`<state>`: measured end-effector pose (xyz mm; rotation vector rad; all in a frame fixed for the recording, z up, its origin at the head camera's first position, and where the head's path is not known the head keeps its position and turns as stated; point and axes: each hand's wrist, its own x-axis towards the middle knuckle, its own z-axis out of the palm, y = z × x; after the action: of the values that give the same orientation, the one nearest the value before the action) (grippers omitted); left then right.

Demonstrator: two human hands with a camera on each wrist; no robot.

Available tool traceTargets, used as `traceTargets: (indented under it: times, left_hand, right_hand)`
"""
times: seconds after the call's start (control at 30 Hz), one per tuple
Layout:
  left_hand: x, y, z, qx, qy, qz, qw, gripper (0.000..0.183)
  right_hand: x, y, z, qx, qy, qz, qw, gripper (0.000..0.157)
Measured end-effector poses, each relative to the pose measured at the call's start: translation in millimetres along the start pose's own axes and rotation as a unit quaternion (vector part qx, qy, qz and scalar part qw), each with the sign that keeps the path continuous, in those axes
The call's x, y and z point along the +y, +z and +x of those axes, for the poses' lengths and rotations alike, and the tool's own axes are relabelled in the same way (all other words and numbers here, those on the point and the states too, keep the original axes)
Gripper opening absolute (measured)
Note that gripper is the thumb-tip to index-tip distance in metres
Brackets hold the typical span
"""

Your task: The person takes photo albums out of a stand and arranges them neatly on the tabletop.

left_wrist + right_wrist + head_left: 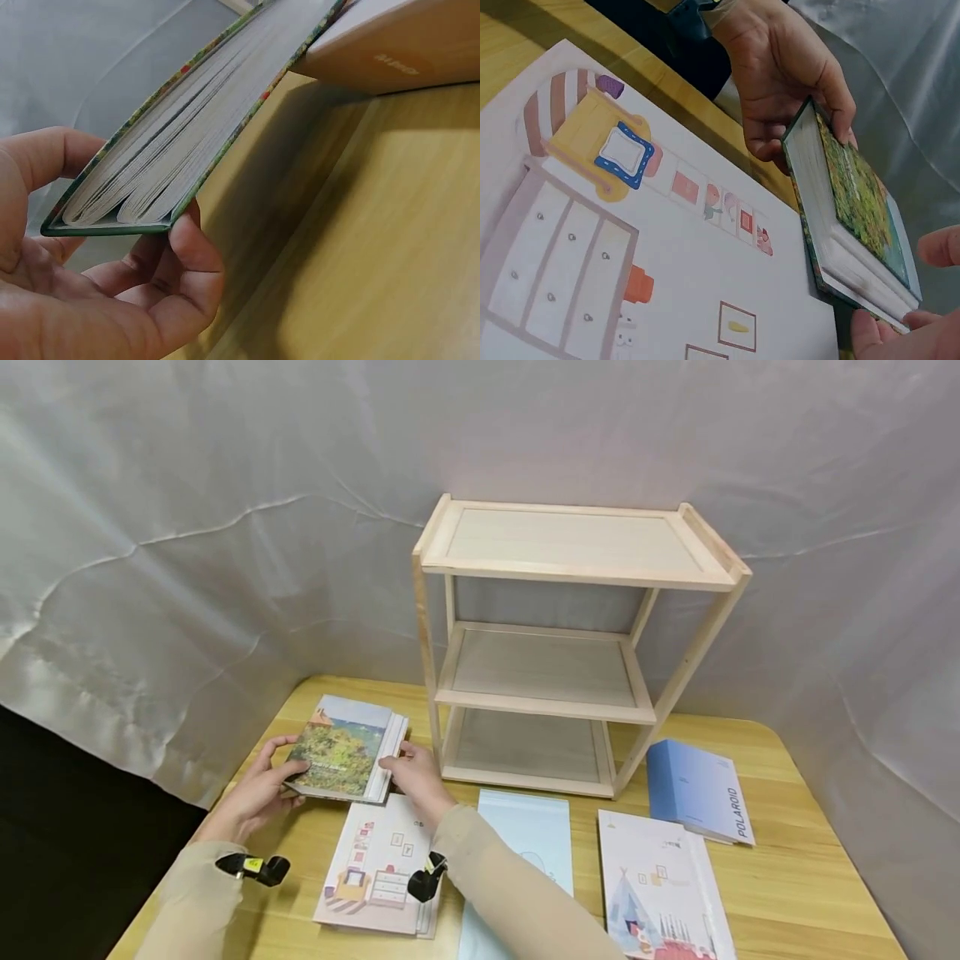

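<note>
A photo album [337, 747] with a painted garden-and-sea cover is held tilted above the table's left side. My left hand [258, 789] grips its left edge, thumb on the cover and fingers underneath. On the opposite edge, my right hand [416, 777] holds the album, its fingers beneath and thumb at the page side. From the left wrist, thick bundles of pages [202, 112] show between the covers. Just below the album lies a pink album [375, 877] printed with a chair and drawers; its cover [682, 247] fills much of the right wrist view.
A three-tier wooden shelf [543, 710] stands at the back of the table [817, 860]. A light blue album [525, 827] lies partly under my right forearm. Farther right are a white album with a tent picture [652, 885] and a blue POLAROID album [701, 789].
</note>
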<state>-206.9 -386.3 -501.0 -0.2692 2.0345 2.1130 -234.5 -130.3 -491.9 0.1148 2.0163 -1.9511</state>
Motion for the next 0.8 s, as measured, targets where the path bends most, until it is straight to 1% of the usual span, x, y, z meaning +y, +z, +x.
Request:
traceTargets:
  times: [0.13, 0.23, 0.33, 0.6, 0.7, 0.8]
  left_hand:
    - [0.7, 1.5, 5.9, 0.0, -0.01, 0.008, 0.9999, 0.04]
    - [0.7, 1.5, 10.8, 0.001, -0.015, 0.01, 0.9998, 0.041]
    - [0.6, 0.6, 16.1, 0.003, -0.016, 0.007, 0.9998, 0.042]
    - [-0.2, -0.6, 25.2, -0.001, -0.024, -0.025, 0.9994, 0.039]
    - [-1.3, 0.5, 27.1, 0.004, -0.025, -0.022, 0.9994, 0.038]
    - [-3.2, 2.6, 29.3, 0.009, -0.025, -0.008, 0.9996, 0.039]
  right_hand:
    - [5, 0.1, 4, 0.005, -0.001, 0.032, 0.999, 0.056]
    - [7, 1.3, 5, 0.015, -0.001, 0.045, 0.999, 0.048]
    - [6, 2.8, 8, 0.022, -0.006, 0.055, 0.998, 0.045]
    - [6, 5.9, 15, 0.036, -0.011, 0.04, 0.998, 0.036]
    - [7, 7.2, 16, 0.038, -0.011, 0.039, 0.998, 0.034]
    - [8, 7.8, 17, 0.034, -0.011, 0.024, 0.999, 0.033]
